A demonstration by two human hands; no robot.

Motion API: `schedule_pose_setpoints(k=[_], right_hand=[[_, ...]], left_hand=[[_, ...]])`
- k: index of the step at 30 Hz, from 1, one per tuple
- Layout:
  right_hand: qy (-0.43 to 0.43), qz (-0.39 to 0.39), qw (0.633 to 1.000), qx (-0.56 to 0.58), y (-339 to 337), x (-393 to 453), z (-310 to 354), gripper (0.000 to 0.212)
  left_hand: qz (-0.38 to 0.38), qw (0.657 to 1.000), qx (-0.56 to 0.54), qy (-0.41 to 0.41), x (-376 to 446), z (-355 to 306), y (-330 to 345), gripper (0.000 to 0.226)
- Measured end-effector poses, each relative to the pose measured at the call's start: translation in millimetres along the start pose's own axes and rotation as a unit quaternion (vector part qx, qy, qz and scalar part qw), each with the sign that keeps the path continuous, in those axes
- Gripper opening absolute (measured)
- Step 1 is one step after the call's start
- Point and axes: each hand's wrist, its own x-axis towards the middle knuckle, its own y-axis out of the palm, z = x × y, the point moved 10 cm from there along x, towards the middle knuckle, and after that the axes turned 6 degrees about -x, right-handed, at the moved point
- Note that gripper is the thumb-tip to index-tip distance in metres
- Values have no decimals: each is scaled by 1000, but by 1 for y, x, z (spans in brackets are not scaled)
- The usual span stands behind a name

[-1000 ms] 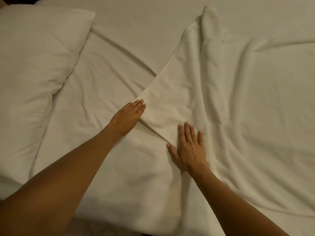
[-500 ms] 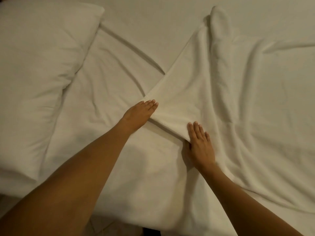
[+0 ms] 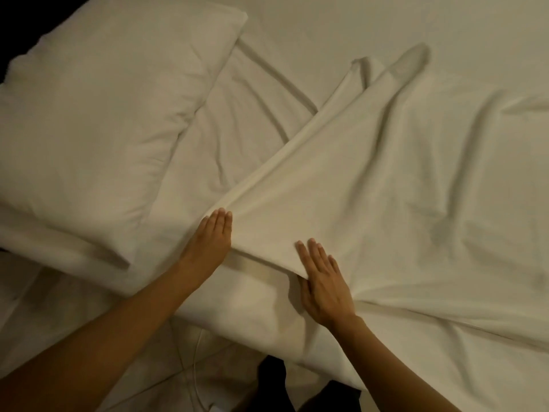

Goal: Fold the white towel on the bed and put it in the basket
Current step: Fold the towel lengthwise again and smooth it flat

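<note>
Dim light; pillow (image 3: 113, 114) left, pale floor (image 3: 184, 367) below.

The towel (image 3: 371, 209) is plain white, with no print or stripe, tinted cream by the dim warm light. The bed sheet (image 3: 312, 31) is the same plain white, as is the pillow (image 3: 98, 108). The floor (image 3: 190, 370) below the bed edge shows pale tiles with thin lines.

Single head-worn view, close above the bed (image 3: 326, 31), angled forward and down over both outstretched forearms.
</note>
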Motion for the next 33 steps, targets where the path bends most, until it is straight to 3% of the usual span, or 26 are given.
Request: schedule_pose_setpoints(k=[8,12,16,20,25,33], right_hand=[[25,45,998,-41,38,-9,-6,75],[22,64,998,-9,36,-9,-5,77],[43,29,998,33,23,-2,-12,69],[103,23,994,-28,24,9,-36,61],[117,8,992,-38,31,10,-39,62],[131,-17,991,-15,-7,42,-61,65]], left_hand=[[99,986,-111,-81,-22,-22,41,56],[143,977,-151,-41,-27,-14,42,70],[112,965,-237,1,-24,-6,24,77],[71,951,-300,-19,-6,-11,17,85],[96,966,-233,-60,4,-20,43,90],[38,958,-266,-100,41,-5,25,81]])
